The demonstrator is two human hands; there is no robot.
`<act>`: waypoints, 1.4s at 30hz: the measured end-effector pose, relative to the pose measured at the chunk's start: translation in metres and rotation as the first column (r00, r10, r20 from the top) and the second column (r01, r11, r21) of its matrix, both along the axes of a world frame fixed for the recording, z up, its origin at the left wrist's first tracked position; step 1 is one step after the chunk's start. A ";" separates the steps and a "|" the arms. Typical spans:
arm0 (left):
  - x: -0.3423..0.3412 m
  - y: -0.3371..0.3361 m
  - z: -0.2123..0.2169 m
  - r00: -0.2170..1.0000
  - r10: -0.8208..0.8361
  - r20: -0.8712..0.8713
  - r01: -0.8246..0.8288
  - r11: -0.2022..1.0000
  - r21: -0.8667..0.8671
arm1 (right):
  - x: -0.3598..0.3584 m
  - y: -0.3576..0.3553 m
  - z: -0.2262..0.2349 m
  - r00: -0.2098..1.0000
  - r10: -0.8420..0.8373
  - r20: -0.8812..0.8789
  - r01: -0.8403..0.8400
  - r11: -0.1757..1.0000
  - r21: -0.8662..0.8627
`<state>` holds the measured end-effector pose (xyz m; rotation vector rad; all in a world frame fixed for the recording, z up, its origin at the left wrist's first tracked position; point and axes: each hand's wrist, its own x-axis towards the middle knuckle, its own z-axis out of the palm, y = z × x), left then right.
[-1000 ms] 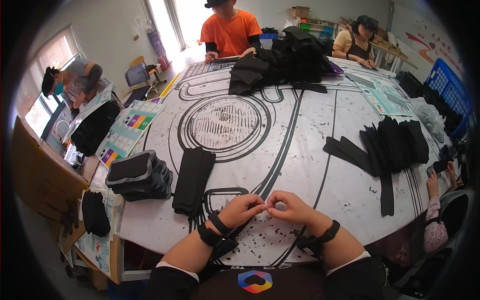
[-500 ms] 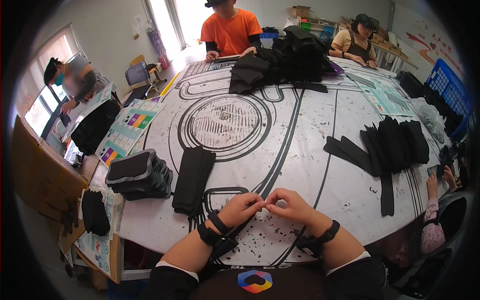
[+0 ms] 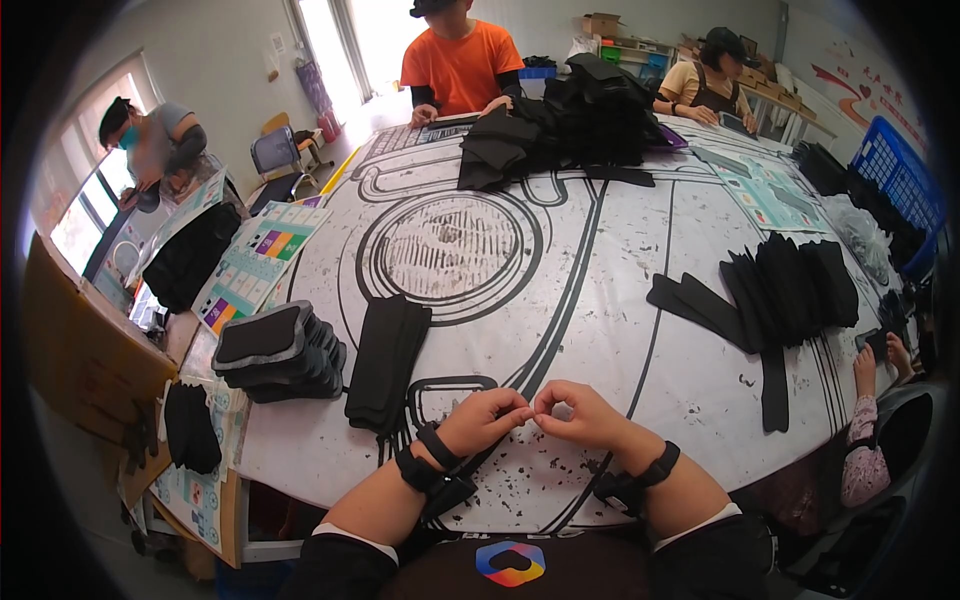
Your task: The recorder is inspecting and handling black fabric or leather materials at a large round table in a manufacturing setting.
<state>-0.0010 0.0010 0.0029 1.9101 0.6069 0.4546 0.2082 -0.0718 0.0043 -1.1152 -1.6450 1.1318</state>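
Note:
My left hand [image 3: 486,421] and my right hand [image 3: 580,414] meet low over the middle of the table, fingertips almost touching. Each is closed in a pinch; whatever lies between the fingertips, if anything, is too small to make out. Nearest to my left hand is a stack of long black fabric strips [image 3: 388,360]. Left of that stands a pile of black pads with grey edges [image 3: 262,335]. A fanned heap of black strips [image 3: 785,295] lies to the right of my right hand, one strip [image 3: 774,388] pointing toward me.
The white table [image 3: 590,350] carries black line drawings and dark flecks. A large heap of black pieces [image 3: 590,115] sits at the far side, near a person in orange [image 3: 460,65]. Other people work at left and right. A blue crate [image 3: 895,185] stands at the right.
My hands hold nearly the same place, with the fingertips slightly farther apart. The person at the left has straightened a little, and the one at far right has turned their head.

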 end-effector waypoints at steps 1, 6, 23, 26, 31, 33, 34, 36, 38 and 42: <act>0.000 0.000 0.000 1.000 0.001 -0.001 -0.001 1.000 -0.002 | 0.000 0.000 0.000 1.000 -0.002 0.003 0.002 1.000 -0.002; 0.000 0.000 0.000 1.000 0.006 0.000 -0.006 1.000 -0.018 | -0.001 -0.001 0.000 1.000 -0.014 0.013 0.014 1.000 -0.018; 0.000 0.001 -0.003 0.999 0.000 0.043 0.004 0.996 -0.090 | -0.001 0.000 -0.002 0.998 -0.062 -0.031 0.061 0.998 -0.032; 0.000 0.001 -0.002 1.000 -0.006 0.030 0.008 0.998 -0.069 | 0.000 0.001 -0.003 0.998 -0.047 -0.039 0.046 0.999 -0.028; 0.001 0.000 -0.001 1.000 -0.007 0.006 0.008 0.997 -0.070 | 0.000 0.000 -0.003 0.999 -0.016 -0.028 0.015 0.999 -0.036; 0.001 0.000 0.000 1.000 -0.007 0.006 0.007 0.998 -0.067 | 0.000 0.000 -0.003 1.000 -0.008 -0.025 0.007 0.999 -0.041; 0.000 -0.001 0.000 1.000 -0.006 0.008 0.006 0.998 -0.069 | 0.000 0.000 -0.003 1.000 -0.006 -0.025 0.005 0.999 -0.053; 0.000 0.000 -0.001 1.000 -0.006 0.011 0.006 0.998 -0.067 | 0.000 0.000 -0.004 1.000 -0.001 -0.025 0.000 0.998 -0.061; 0.000 0.000 -0.001 1.000 -0.008 0.008 0.008 0.998 -0.062 | 0.000 0.000 -0.004 1.000 0.005 -0.031 -0.006 0.999 -0.038; 0.000 0.000 -0.001 1.000 -0.007 -0.005 0.007 0.998 -0.059 | 0.000 0.000 -0.005 1.000 0.005 -0.014 -0.006 0.998 -0.065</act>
